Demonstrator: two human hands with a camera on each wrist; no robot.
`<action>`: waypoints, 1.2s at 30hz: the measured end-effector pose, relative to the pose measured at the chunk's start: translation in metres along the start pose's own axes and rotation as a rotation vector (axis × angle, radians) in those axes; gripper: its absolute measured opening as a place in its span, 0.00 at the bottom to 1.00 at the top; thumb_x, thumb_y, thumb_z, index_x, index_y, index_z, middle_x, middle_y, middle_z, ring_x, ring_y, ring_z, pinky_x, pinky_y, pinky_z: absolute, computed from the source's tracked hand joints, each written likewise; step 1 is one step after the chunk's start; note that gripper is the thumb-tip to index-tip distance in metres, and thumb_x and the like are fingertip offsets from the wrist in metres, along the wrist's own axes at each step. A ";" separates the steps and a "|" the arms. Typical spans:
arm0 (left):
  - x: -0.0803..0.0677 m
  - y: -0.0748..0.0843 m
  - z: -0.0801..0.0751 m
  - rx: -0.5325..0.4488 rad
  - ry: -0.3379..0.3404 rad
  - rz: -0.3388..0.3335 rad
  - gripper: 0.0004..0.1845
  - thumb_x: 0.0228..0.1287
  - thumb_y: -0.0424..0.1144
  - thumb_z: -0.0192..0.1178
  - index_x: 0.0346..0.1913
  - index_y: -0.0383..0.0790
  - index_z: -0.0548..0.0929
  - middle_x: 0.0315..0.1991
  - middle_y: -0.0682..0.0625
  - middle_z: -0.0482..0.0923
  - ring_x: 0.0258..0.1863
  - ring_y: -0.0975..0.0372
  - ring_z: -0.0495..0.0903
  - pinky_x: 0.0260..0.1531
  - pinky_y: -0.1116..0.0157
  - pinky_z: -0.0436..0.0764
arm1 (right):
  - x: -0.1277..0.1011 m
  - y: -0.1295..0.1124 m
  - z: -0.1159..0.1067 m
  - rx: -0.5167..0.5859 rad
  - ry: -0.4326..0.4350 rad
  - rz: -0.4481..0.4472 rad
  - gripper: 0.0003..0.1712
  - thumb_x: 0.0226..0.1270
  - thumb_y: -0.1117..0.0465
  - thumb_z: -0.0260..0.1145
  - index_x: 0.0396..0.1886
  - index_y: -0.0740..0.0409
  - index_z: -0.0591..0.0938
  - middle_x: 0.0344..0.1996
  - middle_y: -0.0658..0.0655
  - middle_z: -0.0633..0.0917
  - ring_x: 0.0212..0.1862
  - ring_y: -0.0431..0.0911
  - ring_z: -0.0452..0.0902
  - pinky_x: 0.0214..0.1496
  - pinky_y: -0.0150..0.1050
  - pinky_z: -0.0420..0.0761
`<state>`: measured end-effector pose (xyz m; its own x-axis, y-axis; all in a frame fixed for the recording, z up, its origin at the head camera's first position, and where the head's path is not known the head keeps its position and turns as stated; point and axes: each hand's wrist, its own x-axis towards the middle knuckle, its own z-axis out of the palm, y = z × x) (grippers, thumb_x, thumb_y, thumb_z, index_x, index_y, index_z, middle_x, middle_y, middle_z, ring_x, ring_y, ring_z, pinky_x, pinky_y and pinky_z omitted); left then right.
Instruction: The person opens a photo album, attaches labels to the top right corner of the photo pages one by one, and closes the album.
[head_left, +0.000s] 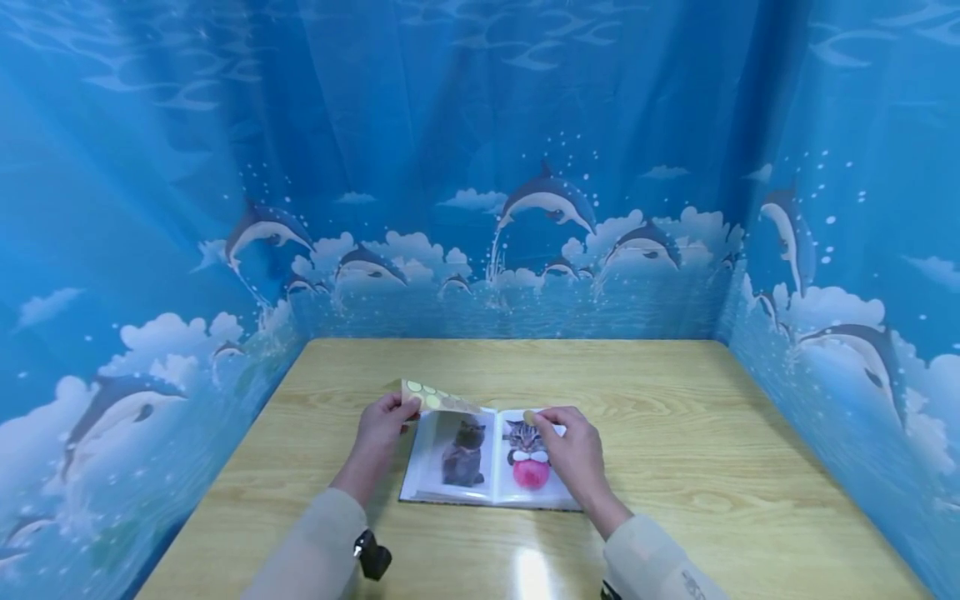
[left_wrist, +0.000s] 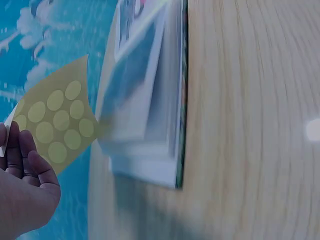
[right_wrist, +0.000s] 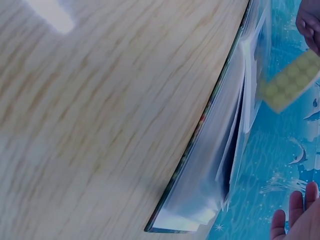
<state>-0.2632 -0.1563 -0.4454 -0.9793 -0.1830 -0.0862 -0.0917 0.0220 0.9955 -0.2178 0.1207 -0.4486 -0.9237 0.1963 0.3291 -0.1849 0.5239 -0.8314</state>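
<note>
An open photo album (head_left: 487, 467) lies on the wooden table (head_left: 675, 433), with one cat photo on each page. My left hand (head_left: 384, 423) pinches a yellow-green sheet of round stickers (head_left: 438, 398) and holds it just above the album's top left corner. The left wrist view shows the sticker sheet (left_wrist: 56, 122) between my fingers (left_wrist: 22, 160), beside the album's stacked pages (left_wrist: 150, 110). My right hand (head_left: 572, 454) rests over the right page, and a small round sticker (head_left: 530, 416) sits at its fingertip. In the right wrist view its fingertips (right_wrist: 295, 220) point straight out beside the album (right_wrist: 220, 150).
Blue dolphin-print curtains (head_left: 480, 208) wall in the table at the back and on both sides. Bare wood stretches to the right of the album and behind it. A glare spot (head_left: 528, 575) lies on the table near its front edge.
</note>
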 end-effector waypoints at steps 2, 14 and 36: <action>0.003 -0.004 -0.011 0.007 0.015 -0.025 0.14 0.68 0.37 0.63 0.49 0.29 0.80 0.32 0.51 0.83 0.41 0.53 0.81 0.51 0.53 0.77 | 0.000 0.002 0.000 -0.006 -0.002 0.008 0.09 0.65 0.55 0.71 0.37 0.56 0.89 0.40 0.52 0.87 0.48 0.49 0.81 0.55 0.49 0.79; 0.010 -0.030 -0.068 0.128 0.103 -0.092 0.18 0.71 0.37 0.58 0.55 0.26 0.76 0.40 0.41 0.82 0.39 0.57 0.79 0.44 0.61 0.78 | 0.002 0.009 -0.001 -0.022 -0.005 0.030 0.10 0.65 0.55 0.71 0.37 0.57 0.89 0.39 0.53 0.86 0.47 0.50 0.81 0.54 0.49 0.78; -0.003 -0.032 -0.060 0.563 0.297 -0.029 0.34 0.68 0.39 0.58 0.72 0.30 0.61 0.69 0.27 0.59 0.68 0.34 0.58 0.67 0.39 0.58 | 0.001 0.016 0.000 -0.070 -0.019 0.038 0.10 0.66 0.56 0.70 0.38 0.58 0.88 0.39 0.54 0.85 0.47 0.52 0.80 0.54 0.50 0.78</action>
<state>-0.2463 -0.2155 -0.4743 -0.8908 -0.4540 -0.0180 -0.2773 0.5119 0.8131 -0.2213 0.1296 -0.4613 -0.9359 0.2021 0.2885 -0.1260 0.5728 -0.8100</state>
